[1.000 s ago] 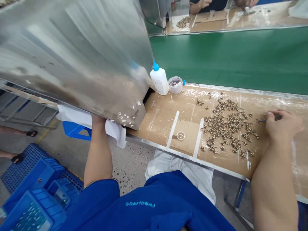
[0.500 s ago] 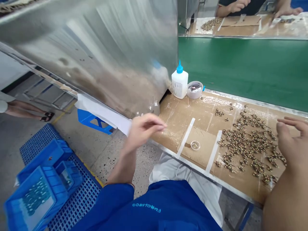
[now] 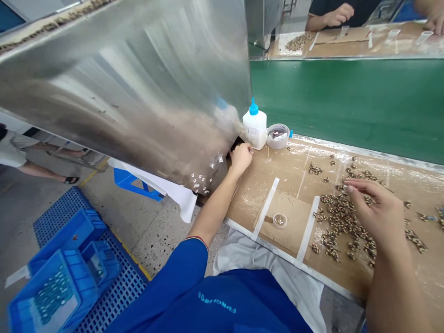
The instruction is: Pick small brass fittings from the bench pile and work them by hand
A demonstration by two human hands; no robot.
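While the right hand [image 3: 378, 208] bends over the small brass-coloured parts [image 3: 340, 217], its thumb and forefinger nearly meet above the heap; I cannot tell whether they pinch a piece. A moment ago that hand was farther right; its shift leaves a few outlying parts uncovered on the right of the bench [image 3: 248, 199].

The left hand [image 3: 242, 157] has crossed from the near left edge to the far left, just beside the base of the white bottle [image 3: 255, 129] and the steel housing [image 3: 156, 106]. Its fingers are drawn together, but whether anything is between them cannot be made out.

For the work, the change puts both hands over the bench, the right at the parts, the left well apart from them. Neither touches the clear cup [image 3: 286, 221], which sits between them on the near cardboard pad [image 3: 296, 212].
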